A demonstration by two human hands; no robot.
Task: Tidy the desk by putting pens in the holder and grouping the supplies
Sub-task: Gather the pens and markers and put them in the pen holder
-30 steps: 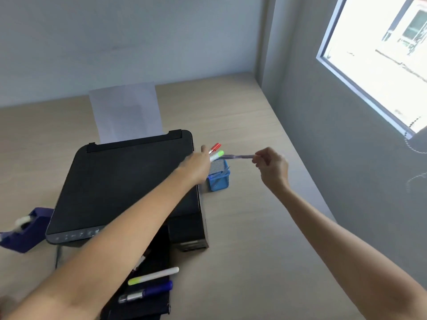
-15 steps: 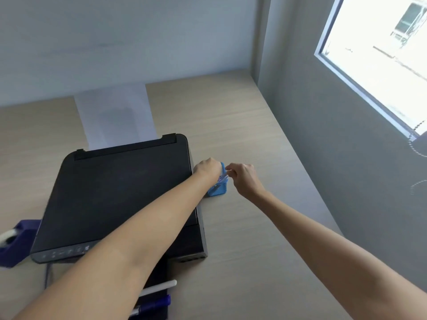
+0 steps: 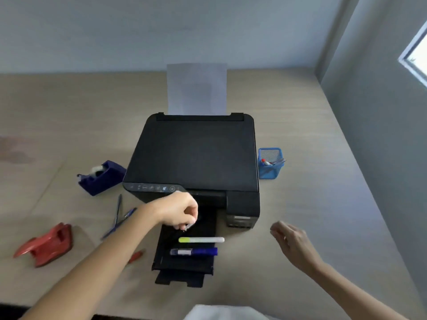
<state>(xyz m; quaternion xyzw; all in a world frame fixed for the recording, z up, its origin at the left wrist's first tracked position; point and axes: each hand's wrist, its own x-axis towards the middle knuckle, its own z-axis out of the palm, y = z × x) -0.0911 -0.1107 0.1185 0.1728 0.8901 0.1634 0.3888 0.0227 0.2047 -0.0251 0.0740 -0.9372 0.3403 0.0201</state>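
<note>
A blue mesh pen holder [image 3: 269, 168] stands right of the black printer [image 3: 196, 153] with several pens in it. On the printer's output tray [image 3: 184, 269] lie a yellow-capped white highlighter [image 3: 201, 239] and a blue marker [image 3: 194, 251]. My left hand [image 3: 178, 211] hovers over the tray's back end, fingers pinched on a thin pale-tipped pen [image 3: 188, 226], mostly hidden by the hand. My right hand [image 3: 291, 241] floats above the desk right of the tray, fingers apart and holding nothing. Two blue pens [image 3: 117, 218] and a red pen [image 3: 136, 256] lie on the desk left of the tray.
A dark blue tape dispenser [image 3: 101, 176] sits left of the printer. A red stapler-like tool [image 3: 46, 244] lies near the front left. White paper [image 3: 196, 88] stands in the printer's rear feed. A grey wall runs along the desk's right edge.
Both hands left the blue holder, where the pens they carried now rest. My left hand came back to the printer tray and closed on a pen; my right hand drew back, open.
</note>
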